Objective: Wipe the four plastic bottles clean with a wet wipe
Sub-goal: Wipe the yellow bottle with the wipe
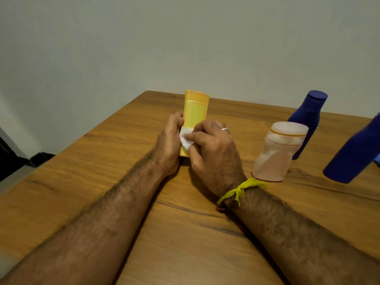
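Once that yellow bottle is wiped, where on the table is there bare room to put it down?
Bare wood lies left of the left hand, out to the table edge, and behind the yellow bottle toward the wall. The right side is crowded: the pink bottle and two blue bottles stand close together there.

There are four plastic bottles on the one wooden table [144, 202]: one yellow bottle [195, 112], one pink bottle [277, 155] to its right, and two blue bottles [308, 118] [357, 151] further right of the yellow one. There is one white wipe [186, 139]. Two hands, left hand [169, 140] and right hand [213, 149], are at the yellow bottle.
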